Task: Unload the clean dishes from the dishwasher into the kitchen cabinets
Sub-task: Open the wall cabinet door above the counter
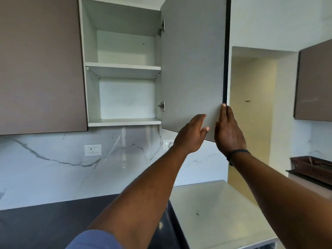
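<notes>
The wall cabinet (122,72) stands open, two bare white shelves inside, its grey door (193,65) swung out to the right. Below runs the dark countertop (45,223) (a pale appliance top sits at its right end). Right hand (227,130) lies flat along the door's lower free edge, fingers straight. Left hand (193,133) touches the door's inner face near its bottom edge, fingers relaxed, gripping nothing.

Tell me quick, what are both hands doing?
Left hand: open, fingers against the cabinet door, holding nothing.
Right hand: open, flat on the door's edge.
</notes>
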